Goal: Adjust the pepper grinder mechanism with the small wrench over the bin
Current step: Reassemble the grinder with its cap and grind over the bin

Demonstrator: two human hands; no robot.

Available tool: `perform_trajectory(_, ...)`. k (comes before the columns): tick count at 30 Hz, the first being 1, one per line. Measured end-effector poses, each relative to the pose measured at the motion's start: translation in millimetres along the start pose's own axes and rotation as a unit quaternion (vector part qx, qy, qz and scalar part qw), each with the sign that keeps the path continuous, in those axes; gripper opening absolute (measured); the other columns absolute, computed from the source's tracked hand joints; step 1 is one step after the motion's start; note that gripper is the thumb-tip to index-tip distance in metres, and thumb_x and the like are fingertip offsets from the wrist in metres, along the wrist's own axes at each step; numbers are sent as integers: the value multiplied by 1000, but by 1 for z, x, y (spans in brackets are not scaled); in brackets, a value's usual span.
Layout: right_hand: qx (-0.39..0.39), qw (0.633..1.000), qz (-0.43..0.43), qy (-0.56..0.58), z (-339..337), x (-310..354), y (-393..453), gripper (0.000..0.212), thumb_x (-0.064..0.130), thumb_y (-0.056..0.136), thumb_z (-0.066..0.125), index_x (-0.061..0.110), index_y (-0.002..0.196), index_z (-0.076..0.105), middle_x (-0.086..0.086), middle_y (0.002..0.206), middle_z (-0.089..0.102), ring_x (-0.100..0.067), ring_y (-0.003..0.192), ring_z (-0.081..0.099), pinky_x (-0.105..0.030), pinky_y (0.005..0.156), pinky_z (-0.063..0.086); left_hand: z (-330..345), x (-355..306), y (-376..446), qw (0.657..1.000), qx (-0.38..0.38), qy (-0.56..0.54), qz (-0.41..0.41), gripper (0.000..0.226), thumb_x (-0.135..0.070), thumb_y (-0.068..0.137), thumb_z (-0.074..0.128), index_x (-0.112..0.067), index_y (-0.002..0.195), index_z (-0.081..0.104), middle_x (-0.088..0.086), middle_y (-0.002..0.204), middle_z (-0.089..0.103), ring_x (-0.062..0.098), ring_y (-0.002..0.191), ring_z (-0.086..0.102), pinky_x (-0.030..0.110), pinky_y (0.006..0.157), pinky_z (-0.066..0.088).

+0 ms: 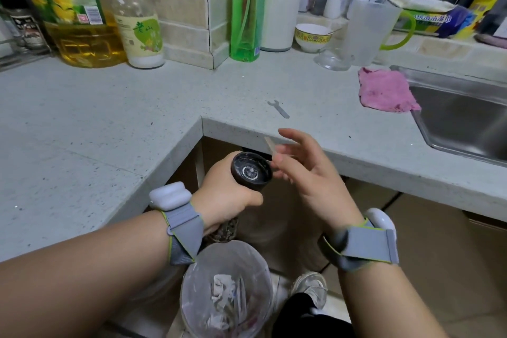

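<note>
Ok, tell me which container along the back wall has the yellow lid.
The clear jar with white contents at its bottom, standing between the big oil bottle and the green spray bottle; neither of those shows a yellow lid.

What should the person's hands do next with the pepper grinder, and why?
Probably the right hand should reach up to the small wrench and pick it up. The wrench lies untouched on the counter, while the left hand already grips the pepper grinder above the bin, its mechanism facing up. The right hand seems to pinch a thin stick, too blurred to identify.

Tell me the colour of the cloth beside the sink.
Pink; the cloth shows clearly in the head view, lying on the counter at the sink's left edge.
</note>
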State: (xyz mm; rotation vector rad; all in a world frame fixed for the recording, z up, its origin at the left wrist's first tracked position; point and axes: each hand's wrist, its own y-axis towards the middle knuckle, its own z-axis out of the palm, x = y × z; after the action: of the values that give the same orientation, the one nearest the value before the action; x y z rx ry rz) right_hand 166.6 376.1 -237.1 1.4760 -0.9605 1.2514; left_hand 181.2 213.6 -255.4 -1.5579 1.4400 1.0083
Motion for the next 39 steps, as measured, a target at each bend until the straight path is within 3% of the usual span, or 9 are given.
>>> perform_trajectory(6, 7, 994, -9, -105, 13, -20, -10, 37, 22, 93, 61, 36, 126, 55, -3, 110, 50, 7, 106, 50, -3, 95, 33, 0, -1, -2, 995, 64, 71, 2, 50, -14, 45, 76, -35, 87, 58, -6, 90, 68, 17, 84, 66, 34, 70, 53)
perform_trajectory(8, 9, 992, -11, -126, 12, -24, -11, 33, 21, 91, 64, 35, 120, 57, -4, 109, 50, -6, 110, 52, -6, 95, 34, 3, 0, -3, 992, 85, 90, 6, 48, -10, 51, 77, -26, 93, 61, -2, 91, 69, 21, 84, 66, 37, 70, 54)
perform_trajectory(14, -38, 997, -25, -64, 12, -28, -16, 42, 25, 88, 65, 28, 128, 53, -11, 119, 52, -9, 102, 54, -21, 99, 42, 3, 3, -4, 996, 67, 54, -38, 49, -9, 47, 76, -28, 90, 62, -2, 86, 68, 20, 79, 65, 34, 64, 51)
perform_trajectory(18, -69, 994, -63, 62, 11, -28, -16, 45, 3, 88, 64, 18, 127, 49, 10, 102, 64, -1, 85, 59, -16, 84, 48, 5, 4, -5, 995, 68, 36, -59, 57, -8, 46, 77, -29, 97, 64, -4, 90, 69, 15, 81, 65, 27, 62, 49)
perform_trajectory(21, -70, 986, -71, 131, 12, -30, -17, 43, -7, 81, 68, 11, 114, 47, 10, 101, 69, -4, 93, 66, -18, 87, 50, 5, 3, -6, 995, 72, 34, -58, 55, -11, 43, 75, -28, 94, 64, -2, 88, 70, 19, 79, 67, 35, 63, 54)
perform_trajectory(24, -79, 989, -70, 107, 16, -35, -20, 42, 3, 71, 75, 12, 103, 50, -10, 115, 63, -15, 103, 66, -29, 94, 50, 7, 2, -6, 996, 73, 22, -47, 58, -13, 41, 71, -30, 96, 67, -2, 89, 73, 24, 86, 70, 46, 74, 58)
perform_trajectory(29, -73, 993, -89, 8, 22, -40, -23, 40, 21, 69, 80, 21, 99, 54, -3, 115, 67, -20, 111, 63, -44, 102, 47, 5, -3, -9, 996, 89, 6, 5, 72, -9, 43, 66, -66, 88, 62, -20, 90, 74, 13, 93, 69, 45, 88, 57)
perform_trajectory(36, -54, 995, -72, -42, 23, -40, -23, 46, 21, 72, 77, 21, 114, 58, 3, 116, 65, -15, 113, 61, -45, 104, 45, 4, 4, -4, 998, 54, -12, -20, 54, -9, 43, 68, -36, 90, 69, -5, 95, 74, 18, 95, 69, 48, 89, 56)
perform_trajectory(39, -35, 996, -57, -65, 22, -38, -24, 49, 22, 73, 75, 21, 119, 59, 4, 119, 65, -13, 115, 60, -42, 105, 44, 2, 3, -4, 998, 51, 19, -22, 49, -11, 43, 68, -37, 84, 63, -7, 93, 72, 17, 92, 68, 44, 87, 57)
